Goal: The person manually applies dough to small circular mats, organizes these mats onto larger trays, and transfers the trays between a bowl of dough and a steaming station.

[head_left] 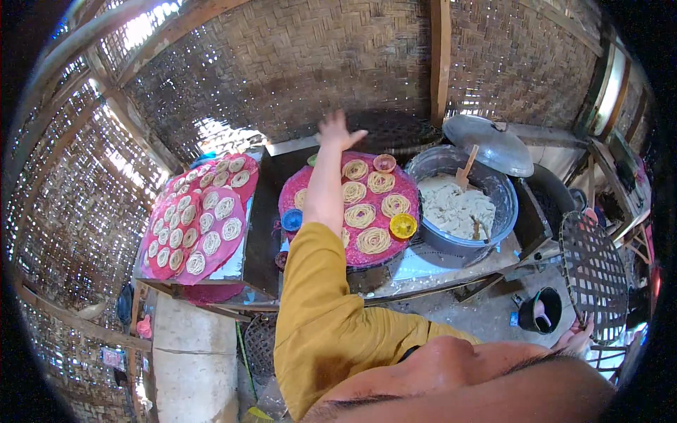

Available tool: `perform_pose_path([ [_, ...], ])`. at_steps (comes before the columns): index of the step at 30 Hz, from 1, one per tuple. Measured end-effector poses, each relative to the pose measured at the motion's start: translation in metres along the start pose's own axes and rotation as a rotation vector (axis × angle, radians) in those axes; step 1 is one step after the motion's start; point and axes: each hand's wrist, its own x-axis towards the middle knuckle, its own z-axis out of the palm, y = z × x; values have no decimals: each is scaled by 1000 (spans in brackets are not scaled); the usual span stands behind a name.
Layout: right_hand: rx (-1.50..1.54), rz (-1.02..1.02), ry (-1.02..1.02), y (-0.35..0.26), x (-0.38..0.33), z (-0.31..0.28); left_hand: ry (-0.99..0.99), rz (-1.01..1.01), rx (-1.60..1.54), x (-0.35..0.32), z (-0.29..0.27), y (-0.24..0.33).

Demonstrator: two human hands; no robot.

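My left hand (337,134) reaches forward past a round pink cloth-covered tray (290,185), fingers spread and holding nothing, slightly blurred. My forearm passes over the tray and hides part of it. Pale coiled noodle-like rounds (373,240) lie on the pink surface. Around the tray's rim sit small cups: a blue one (291,219), a yellow one (403,225), a reddish-brown one (385,163) and a green one (312,161), partly hidden. Low at the right, my right hand (578,340) grips the edge of a dark open-weave tray (596,271), tilted up on its side.
Right of the pink tray, a large basin (458,244) holds white dough (451,204) and a wooden paddle (466,170); a metal lid (490,144) leans behind. Pink sheets of coils (233,199) cover the left table. A black bucket (540,310) stands on the floor.
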Motion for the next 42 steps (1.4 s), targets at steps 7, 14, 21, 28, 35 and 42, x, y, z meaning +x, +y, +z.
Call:
perform_pose_path([
  [7,-151,4,75,-10,6,-17,-352,-303,118,15,64,-137],
  [14,-145,-4,64,4,36,-27,-67,-21,73,8,36,-86],
  [21,-311,-225,-336,52,90,-47,-403,388,-46,-18,64,13],
  [28,-9,115,-280,33,51,-2,-349,225,68,-35,80,55],
  [35,-93,58,-177,18,36,17,-55,350,-32,-44,76,49],
  [42,-68,6,-167,33,67,1,69,219,-417,-56,42,46],
])
